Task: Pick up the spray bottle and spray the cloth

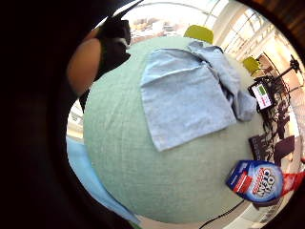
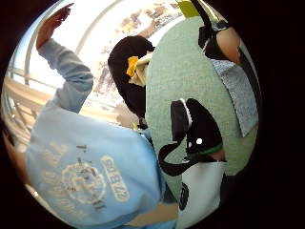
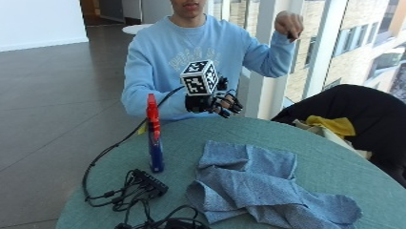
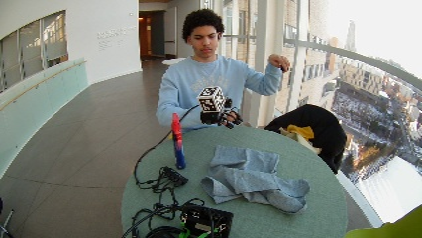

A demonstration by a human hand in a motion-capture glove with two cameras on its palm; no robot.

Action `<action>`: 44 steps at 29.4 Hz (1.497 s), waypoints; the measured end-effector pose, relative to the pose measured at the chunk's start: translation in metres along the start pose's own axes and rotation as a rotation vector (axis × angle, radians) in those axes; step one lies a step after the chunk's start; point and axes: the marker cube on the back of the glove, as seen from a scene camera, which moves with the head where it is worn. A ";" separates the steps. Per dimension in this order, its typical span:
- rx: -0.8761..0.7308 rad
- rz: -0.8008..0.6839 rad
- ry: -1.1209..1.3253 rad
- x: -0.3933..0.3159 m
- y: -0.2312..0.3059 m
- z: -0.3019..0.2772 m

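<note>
A spray bottle (image 3: pixel 154 136) with a red head and blue body stands upright on the round green table (image 3: pixel 190 138), to the left of a crumpled blue-grey cloth (image 3: pixel 260 186). My gloved right hand (image 3: pixel 212 102) hovers above the table's far edge, behind the bottle and cloth, fingers loosely curled and holding nothing. The little finger side palm view looks down on the cloth (image 1: pixel 190 95), with the bottle (image 1: pixel 259 181) standing beside it near the table's rim. In the wide outside view the bottle (image 4: pixel 177 141) and cloth (image 4: pixel 247 178) sit apart from the hand (image 4: pixel 221 118).
A tangle of black cables and a power block (image 3: pixel 143 188) lies in front of the bottle. A black device (image 4: pixel 204 220) sits at the near rim. A black bag with a yellow item (image 3: pixel 355 119) is beside the table. The bare left hand (image 3: pixel 289 23) is raised.
</note>
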 end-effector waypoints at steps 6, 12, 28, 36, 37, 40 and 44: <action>-0.024 0.015 0.031 0.009 -0.012 -0.006; -0.036 0.023 0.063 0.015 -0.021 -0.008; -0.047 0.055 0.057 0.025 -0.010 -0.013; 0.001 0.078 0.038 0.022 0.030 -0.029; 0.011 0.084 0.033 0.023 0.036 -0.031; 0.042 0.114 0.022 0.027 0.057 -0.038; 0.063 0.152 0.019 0.031 0.086 -0.046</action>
